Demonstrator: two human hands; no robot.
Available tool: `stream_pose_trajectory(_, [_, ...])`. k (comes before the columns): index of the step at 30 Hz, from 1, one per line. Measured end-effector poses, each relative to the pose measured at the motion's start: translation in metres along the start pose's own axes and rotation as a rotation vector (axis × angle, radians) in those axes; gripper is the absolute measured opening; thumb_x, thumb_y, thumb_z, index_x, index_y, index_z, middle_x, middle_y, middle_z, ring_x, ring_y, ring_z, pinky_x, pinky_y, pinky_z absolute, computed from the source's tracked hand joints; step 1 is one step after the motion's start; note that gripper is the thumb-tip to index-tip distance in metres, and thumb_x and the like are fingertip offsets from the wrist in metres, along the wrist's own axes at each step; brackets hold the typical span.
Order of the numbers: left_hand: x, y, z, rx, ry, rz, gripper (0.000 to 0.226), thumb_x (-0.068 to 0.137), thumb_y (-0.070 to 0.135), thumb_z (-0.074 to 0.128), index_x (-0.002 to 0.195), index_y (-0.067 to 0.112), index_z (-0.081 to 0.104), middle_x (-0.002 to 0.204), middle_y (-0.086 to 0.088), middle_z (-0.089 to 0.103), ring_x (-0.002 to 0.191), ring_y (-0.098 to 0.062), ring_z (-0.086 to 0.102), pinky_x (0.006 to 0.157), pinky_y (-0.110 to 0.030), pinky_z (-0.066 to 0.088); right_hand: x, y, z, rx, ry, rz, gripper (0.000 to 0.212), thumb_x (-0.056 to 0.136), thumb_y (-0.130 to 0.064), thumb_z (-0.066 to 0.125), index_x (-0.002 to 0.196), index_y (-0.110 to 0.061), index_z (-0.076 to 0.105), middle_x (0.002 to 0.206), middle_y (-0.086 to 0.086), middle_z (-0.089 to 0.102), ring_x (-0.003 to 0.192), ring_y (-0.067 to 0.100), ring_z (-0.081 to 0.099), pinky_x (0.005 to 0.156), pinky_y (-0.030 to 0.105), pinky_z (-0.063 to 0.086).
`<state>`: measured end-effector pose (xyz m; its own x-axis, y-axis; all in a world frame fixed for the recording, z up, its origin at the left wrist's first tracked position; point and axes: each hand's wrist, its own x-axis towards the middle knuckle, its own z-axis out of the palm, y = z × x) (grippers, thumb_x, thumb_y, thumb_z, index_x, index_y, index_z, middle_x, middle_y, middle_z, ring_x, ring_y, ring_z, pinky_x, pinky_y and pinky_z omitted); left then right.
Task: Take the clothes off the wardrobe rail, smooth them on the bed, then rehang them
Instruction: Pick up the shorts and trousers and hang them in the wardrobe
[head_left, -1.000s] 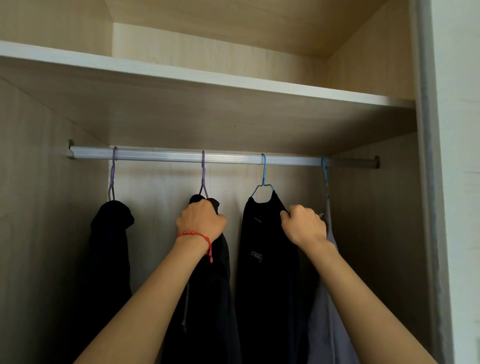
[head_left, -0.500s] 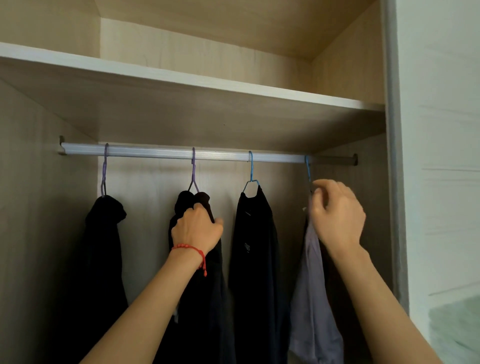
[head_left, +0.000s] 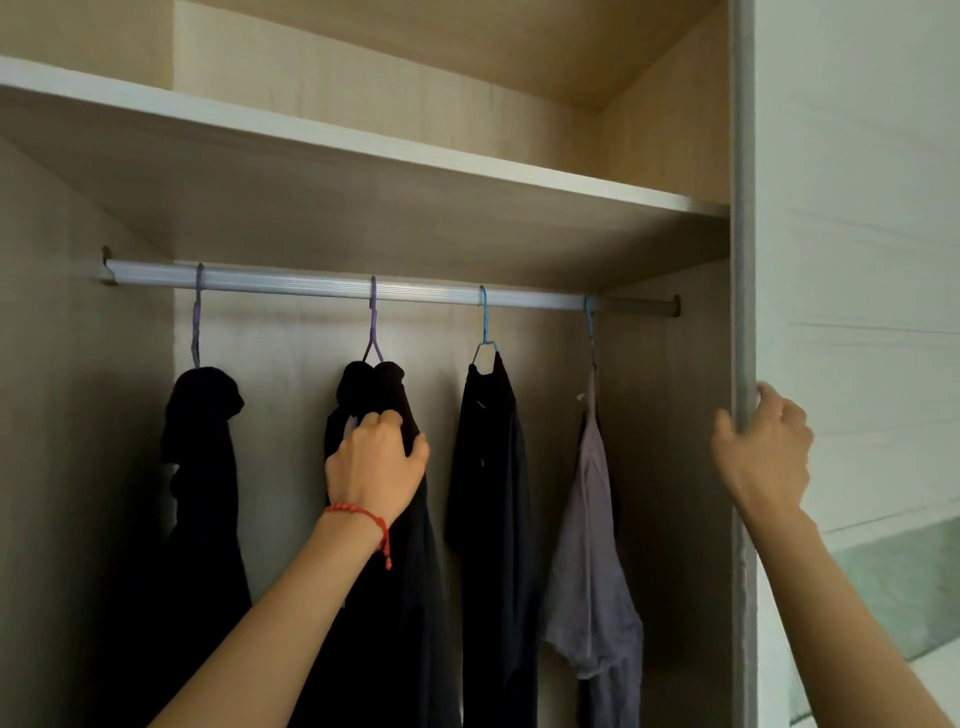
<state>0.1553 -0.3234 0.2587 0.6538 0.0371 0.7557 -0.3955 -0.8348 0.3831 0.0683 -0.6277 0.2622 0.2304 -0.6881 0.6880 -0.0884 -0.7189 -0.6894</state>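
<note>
A silver wardrobe rail (head_left: 291, 285) carries several garments on hangers. At the far left hangs a black garment (head_left: 205, 467) on a purple hanger. My left hand (head_left: 376, 462), with a red string bracelet on the wrist, grips the shoulder of the second black garment (head_left: 410, 597), also on a purple hanger. To its right a third black garment (head_left: 491, 493) hangs on a blue hanger. A grey-lilac shirt (head_left: 589, 571) hangs on the rightmost blue hanger. My right hand (head_left: 763, 449) is wrapped around the edge of the wardrobe's right side panel (head_left: 743, 208), away from the clothes.
A wooden shelf (head_left: 363, 150) runs above the rail. The wardrobe's left wall (head_left: 67, 415) closes in the far-left garment. A white wall (head_left: 857, 208) lies to the right of the panel, with a greenish surface (head_left: 893, 587) low at the right.
My right hand has left the grey-lilac shirt's hanger and moved right onto the side panel's edge. My left hand stays gripping the second black garment.
</note>
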Motion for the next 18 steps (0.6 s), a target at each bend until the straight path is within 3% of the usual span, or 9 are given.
stream_pose_trajectory(3, [-0.005,-0.004,-0.004,0.026,-0.002,0.024,0.033,0.089,0.035,0.050,0.107,0.009,0.060,0.110,-0.010,0.062,0.119,-0.035,0.052,0.077,-0.045,0.051,-0.003,0.005,0.003,-0.065,-0.015,-0.009,0.055,0.089,-0.017,0.054,0.138,-0.009,0.030,0.141,0.023,0.033,0.127,0.043,0.034,0.094,0.056,0.040])
stream_pose_trajectory(10, [-0.011,-0.015,-0.009,0.052,-0.002,0.095,0.030,0.090,0.033,0.050,0.101,0.008,0.062,0.106,-0.010,0.063,0.114,-0.033,0.056,0.072,-0.044,0.054,0.006,0.008,0.003,-0.027,-0.040,0.026,0.054,0.089,-0.015,0.055,0.136,-0.006,0.030,0.138,0.027,0.036,0.121,0.047,0.039,0.096,0.054,0.040])
stream_pose_trajectory(15, [-0.016,-0.022,-0.016,0.045,0.005,0.123,0.029,0.091,0.030,0.049,0.102,0.007,0.062,0.104,-0.009,0.062,0.097,-0.027,0.061,0.068,-0.038,0.051,0.006,0.008,0.002,-0.004,-0.016,0.055,0.054,0.087,-0.008,0.056,0.136,-0.005,0.033,0.132,0.029,0.043,0.119,0.047,0.043,0.100,0.053,0.037])
stream_pose_trajectory(18, [-0.018,-0.023,-0.019,0.046,-0.016,0.128,0.029,0.092,0.030,0.048,0.107,0.009,0.061,0.109,-0.008,0.062,0.109,-0.027,0.057,0.073,-0.041,0.051,0.009,0.007,-0.004,0.026,-0.039,0.114,0.055,0.086,-0.009,0.058,0.135,-0.008,0.034,0.130,0.028,0.045,0.116,0.048,0.045,0.102,0.055,0.037])
